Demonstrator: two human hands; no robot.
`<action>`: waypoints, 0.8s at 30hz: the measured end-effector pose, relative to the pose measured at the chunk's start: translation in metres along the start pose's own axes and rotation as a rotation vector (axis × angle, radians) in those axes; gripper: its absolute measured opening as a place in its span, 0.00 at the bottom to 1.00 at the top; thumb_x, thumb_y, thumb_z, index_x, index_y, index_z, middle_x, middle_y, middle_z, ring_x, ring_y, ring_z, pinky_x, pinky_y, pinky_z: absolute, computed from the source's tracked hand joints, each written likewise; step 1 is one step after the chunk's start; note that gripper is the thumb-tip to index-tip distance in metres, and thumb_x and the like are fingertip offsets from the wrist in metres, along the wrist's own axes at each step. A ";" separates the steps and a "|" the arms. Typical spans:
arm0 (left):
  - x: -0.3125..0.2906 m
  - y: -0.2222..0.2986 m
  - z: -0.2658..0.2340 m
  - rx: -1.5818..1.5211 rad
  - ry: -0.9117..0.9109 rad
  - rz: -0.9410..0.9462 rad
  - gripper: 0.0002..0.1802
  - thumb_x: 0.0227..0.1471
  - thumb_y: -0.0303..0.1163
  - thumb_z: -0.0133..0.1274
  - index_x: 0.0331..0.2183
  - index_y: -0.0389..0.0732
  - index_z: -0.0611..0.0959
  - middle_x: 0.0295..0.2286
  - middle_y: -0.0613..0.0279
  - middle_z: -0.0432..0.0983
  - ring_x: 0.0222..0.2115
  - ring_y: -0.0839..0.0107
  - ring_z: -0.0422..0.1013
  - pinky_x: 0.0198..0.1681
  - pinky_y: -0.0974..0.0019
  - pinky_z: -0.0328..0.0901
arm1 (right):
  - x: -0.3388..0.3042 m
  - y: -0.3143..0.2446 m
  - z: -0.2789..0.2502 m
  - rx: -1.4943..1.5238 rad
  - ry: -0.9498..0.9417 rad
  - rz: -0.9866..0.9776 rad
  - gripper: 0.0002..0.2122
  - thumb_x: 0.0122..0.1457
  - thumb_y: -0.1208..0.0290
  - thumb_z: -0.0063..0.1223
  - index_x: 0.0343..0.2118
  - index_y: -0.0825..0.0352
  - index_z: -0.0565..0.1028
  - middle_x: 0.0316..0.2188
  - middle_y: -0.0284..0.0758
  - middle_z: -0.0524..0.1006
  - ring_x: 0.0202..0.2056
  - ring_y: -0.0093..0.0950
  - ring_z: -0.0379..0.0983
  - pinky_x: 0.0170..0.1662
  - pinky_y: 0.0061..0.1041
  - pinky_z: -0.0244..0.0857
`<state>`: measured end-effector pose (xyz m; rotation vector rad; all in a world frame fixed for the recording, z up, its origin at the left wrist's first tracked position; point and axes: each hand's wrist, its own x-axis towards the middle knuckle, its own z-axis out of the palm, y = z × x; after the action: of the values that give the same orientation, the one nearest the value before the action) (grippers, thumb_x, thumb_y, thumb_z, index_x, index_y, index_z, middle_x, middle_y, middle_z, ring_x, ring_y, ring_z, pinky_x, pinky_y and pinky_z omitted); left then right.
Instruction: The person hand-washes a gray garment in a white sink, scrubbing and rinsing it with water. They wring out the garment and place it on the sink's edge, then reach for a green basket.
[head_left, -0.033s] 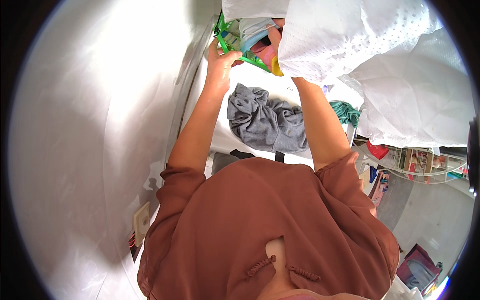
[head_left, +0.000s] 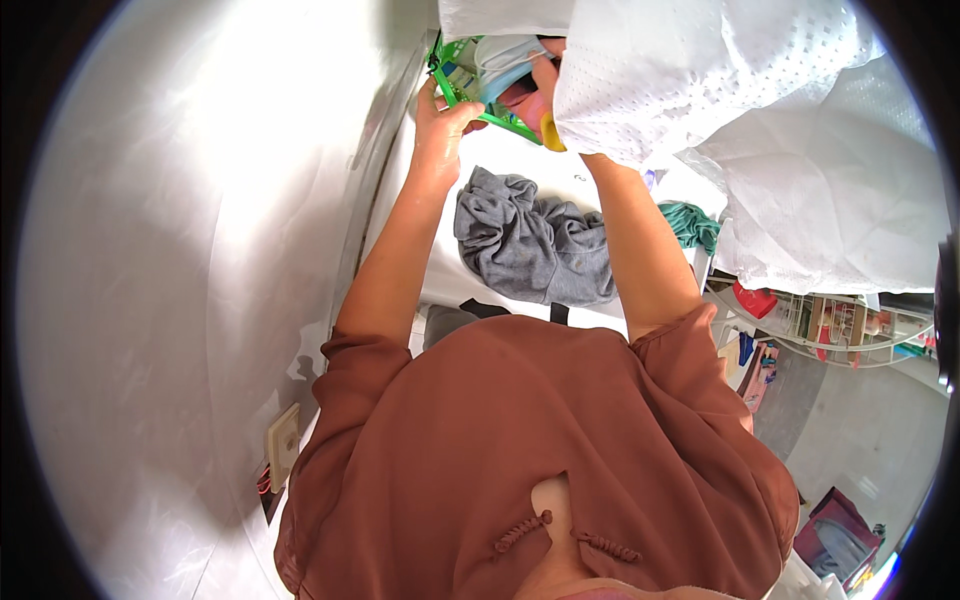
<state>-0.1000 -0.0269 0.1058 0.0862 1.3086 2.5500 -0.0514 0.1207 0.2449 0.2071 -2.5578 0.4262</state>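
At the top of the view, my left hand is closed on the rim of a bright green plastic basket. My right forearm reaches up under a hanging white cloth, which hides most of my right hand. Only some fingers show over the basket, and what they hold, if anything, is unclear. Inside the basket are a light blue face mask, something pinkish and other small items I cannot make out. A yellow piece shows at the basket's near right. A crumpled grey cloth lies between my forearms.
White perforated cloth hangs over the upper right. A teal cloth lies beside my right forearm. Further right stands a round wire rack with small items, including a red one. A pale wall runs along the left.
The face mask and other contents of the basket have shifted slightly, and the edge of the white cloth has moved a little left. My left hand keeps its place on the rim.
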 end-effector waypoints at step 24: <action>0.041 -0.059 -0.014 0.188 -0.029 -0.252 0.38 0.49 0.30 0.57 0.58 0.32 0.60 0.47 0.51 0.65 0.47 0.59 0.65 0.41 0.56 0.69 | -0.267 0.042 0.018 0.061 -0.160 0.291 0.09 0.49 0.72 0.58 0.34 0.63 0.77 0.44 0.36 0.75 0.46 0.37 0.70 0.50 0.36 0.63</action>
<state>-0.1288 0.0055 0.0466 -0.0051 1.4462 2.2065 0.1562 0.1703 0.0778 -0.1167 -2.7442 0.6187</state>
